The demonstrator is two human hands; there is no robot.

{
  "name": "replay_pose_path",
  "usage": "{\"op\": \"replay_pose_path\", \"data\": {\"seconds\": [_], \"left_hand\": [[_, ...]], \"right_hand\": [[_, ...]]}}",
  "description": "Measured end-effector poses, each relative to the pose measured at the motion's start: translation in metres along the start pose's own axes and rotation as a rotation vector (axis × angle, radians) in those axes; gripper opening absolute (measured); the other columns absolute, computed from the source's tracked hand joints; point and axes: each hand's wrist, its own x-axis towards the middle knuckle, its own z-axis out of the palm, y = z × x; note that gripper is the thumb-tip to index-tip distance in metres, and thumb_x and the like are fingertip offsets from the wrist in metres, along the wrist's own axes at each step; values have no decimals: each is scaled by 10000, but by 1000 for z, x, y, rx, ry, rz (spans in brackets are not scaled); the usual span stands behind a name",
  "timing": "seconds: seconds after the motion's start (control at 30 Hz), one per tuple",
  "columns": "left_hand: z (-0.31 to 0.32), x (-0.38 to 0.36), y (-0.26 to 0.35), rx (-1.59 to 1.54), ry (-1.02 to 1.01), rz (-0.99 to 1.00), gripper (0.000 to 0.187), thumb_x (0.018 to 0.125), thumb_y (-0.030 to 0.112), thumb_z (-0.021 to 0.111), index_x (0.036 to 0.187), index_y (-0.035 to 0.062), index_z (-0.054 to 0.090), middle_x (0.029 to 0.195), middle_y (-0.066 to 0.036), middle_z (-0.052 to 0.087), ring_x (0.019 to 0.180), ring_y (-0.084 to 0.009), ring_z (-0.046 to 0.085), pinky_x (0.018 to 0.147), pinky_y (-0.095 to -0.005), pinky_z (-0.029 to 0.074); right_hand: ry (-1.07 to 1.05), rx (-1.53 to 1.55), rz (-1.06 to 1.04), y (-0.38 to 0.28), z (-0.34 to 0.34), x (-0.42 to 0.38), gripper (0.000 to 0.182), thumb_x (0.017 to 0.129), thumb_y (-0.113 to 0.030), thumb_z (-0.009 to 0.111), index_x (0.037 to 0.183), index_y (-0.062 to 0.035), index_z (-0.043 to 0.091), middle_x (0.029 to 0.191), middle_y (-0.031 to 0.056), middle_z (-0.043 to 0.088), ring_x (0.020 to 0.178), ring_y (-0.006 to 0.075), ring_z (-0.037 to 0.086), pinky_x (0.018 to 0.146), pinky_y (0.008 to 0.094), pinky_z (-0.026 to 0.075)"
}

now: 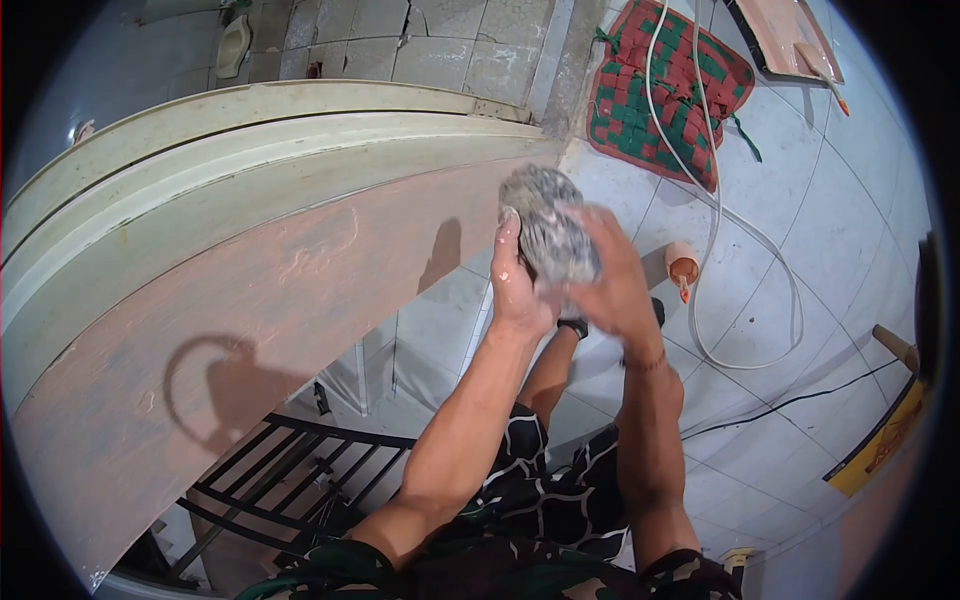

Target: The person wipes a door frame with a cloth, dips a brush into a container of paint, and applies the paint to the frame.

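A grey, whitish-streaked lump (545,215), like clay or wet putty, is held up in front of my body at the upper middle of the view. My left hand (518,285) supports it from below and the left side, with the thumb up along its edge and pale smears on the skin. Against its right side lies my right hand (612,270), blurred by motion, its fingers bent over the surface. Part of the lump is hidden behind the fingers.
A pinkish wall (250,260) with pale ledges (300,125) runs along the left. Below it is a black metal rack (300,470). On the tiled floor are a red-green mat (665,95), a looped white hose (790,290), an orange-rimmed cup (682,262) and a tray (780,35).
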Motion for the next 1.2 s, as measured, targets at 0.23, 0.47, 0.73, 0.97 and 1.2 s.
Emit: {"op": "replay_pose_path", "data": {"seconds": [0.23,0.47,0.73,0.97,1.2], "left_hand": [[-16,78,-1,17,211,176,327,963,233,309,1154,24,472,1145,-97,530,1061,-210,512,957,-359,392],[0,74,27,-130,275,185,353,960,247,282,1158,34,481,1160,-100,534,1077,-235,517,938,-381,423],[47,13,60,-104,167,368,334,957,239,300,1178,43,457,1148,-96,521,1056,-219,532,903,-368,449],[99,-46,101,-77,165,524,328,955,261,337,1140,43,497,1099,-84,557,1004,-211,556,857,-342,466],[132,-90,133,-54,144,664,321,952,257,355,1137,38,500,1085,-81,560,987,-208,558,852,-342,464]], "right_hand": [[117,-124,124,43,25,77,509,630,-243,701,1051,16,581,1019,196,586,958,359,555,835,383,441],[90,-299,-80,19,39,107,457,617,-212,658,1006,23,609,998,190,601,926,365,568,827,394,455],[119,-79,-315,-60,34,98,386,599,-117,646,956,21,599,895,181,603,834,374,577,732,370,467],[128,40,-453,-145,30,100,351,599,-162,662,895,22,621,866,165,601,795,342,583,717,379,471],[102,99,-561,-214,26,98,353,592,-152,672,896,21,621,850,166,598,751,343,591,688,370,483]]}}
